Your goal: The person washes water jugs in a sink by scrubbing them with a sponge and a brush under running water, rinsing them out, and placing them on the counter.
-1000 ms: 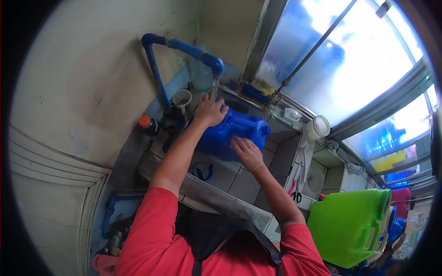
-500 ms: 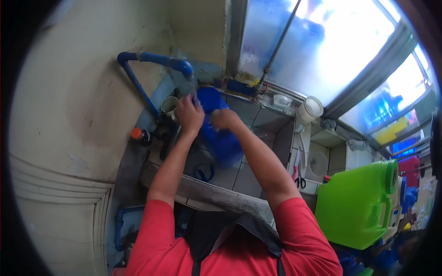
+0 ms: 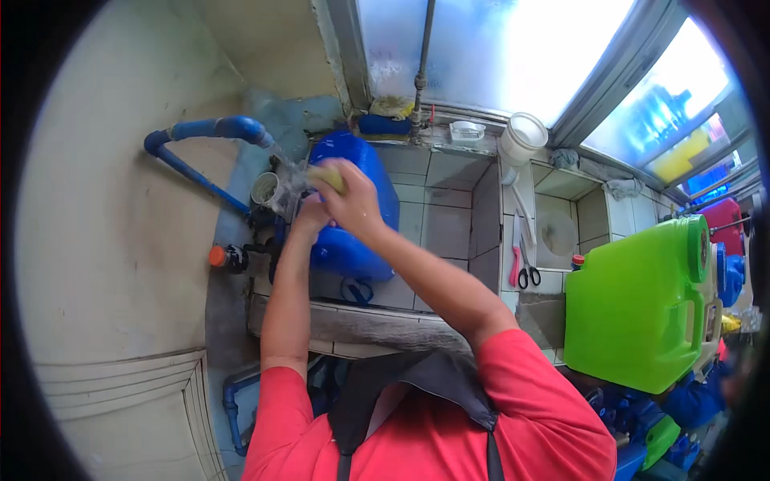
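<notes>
A blue plastic container stands in the tiled sink. My left hand is closed at the container's left side, near its handle; my right hand partly covers it. Held in my right hand is a yellowish sponge, just above my left hand and over the container. Water runs from the blue pipe and splashes beside the sponge. A blue strap-like piece lies on the sink floor near the front edge.
A white cup and an orange-capped bottle are at the left. Scissors, a pink-handled knife and a white tub are right of the sink. A large green container stands at the right.
The blue container has turned and now stands more upright. Both hands have shifted to its left side, with the sponge now visible in my right hand. The view has swung to the right.
</notes>
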Demonstrator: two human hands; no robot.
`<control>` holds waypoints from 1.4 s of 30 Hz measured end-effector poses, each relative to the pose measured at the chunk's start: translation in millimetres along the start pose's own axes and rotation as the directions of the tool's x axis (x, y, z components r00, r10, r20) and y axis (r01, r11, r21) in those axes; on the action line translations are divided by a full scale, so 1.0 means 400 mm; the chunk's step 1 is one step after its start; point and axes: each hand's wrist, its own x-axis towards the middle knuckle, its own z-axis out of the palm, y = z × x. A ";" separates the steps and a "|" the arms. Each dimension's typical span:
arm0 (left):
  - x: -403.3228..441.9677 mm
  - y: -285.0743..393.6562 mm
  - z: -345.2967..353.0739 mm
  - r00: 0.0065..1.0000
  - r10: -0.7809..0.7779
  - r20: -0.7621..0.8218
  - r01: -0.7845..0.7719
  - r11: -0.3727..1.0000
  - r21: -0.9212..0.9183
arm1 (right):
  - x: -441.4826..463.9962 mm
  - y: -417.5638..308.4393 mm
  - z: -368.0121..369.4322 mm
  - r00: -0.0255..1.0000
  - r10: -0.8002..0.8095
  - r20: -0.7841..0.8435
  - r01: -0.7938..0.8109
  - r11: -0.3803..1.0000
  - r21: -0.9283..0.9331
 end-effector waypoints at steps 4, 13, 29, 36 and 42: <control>0.032 -0.053 -0.026 0.954 -0.298 0.035 0.300 0.941 -0.156 | -0.309 0.110 -0.127 0.980 0.060 0.188 0.023 0.912 -0.409; 0.098 -0.171 0.023 0.954 -0.188 -0.231 0.208 0.976 0.063 | -0.299 0.455 -0.332 0.526 0.848 -0.065 -0.700 0.388 -0.599; 0.042 -0.041 0.131 0.984 0.095 -0.147 -0.005 0.855 0.519 | -0.185 0.325 -0.236 0.986 -0.023 -0.164 -0.072 0.835 -0.546; -0.050 -0.133 0.039 0.956 0.279 0.088 -0.287 0.837 0.466 | -0.186 0.548 -0.539 0.941 0.178 -0.287 -0.334 0.605 -0.723; -0.061 -0.231 -0.033 0.971 0.222 -0.090 -0.168 0.898 0.406 | -0.489 0.647 -0.465 0.183 0.977 -0.113 -0.810 0.215 0.546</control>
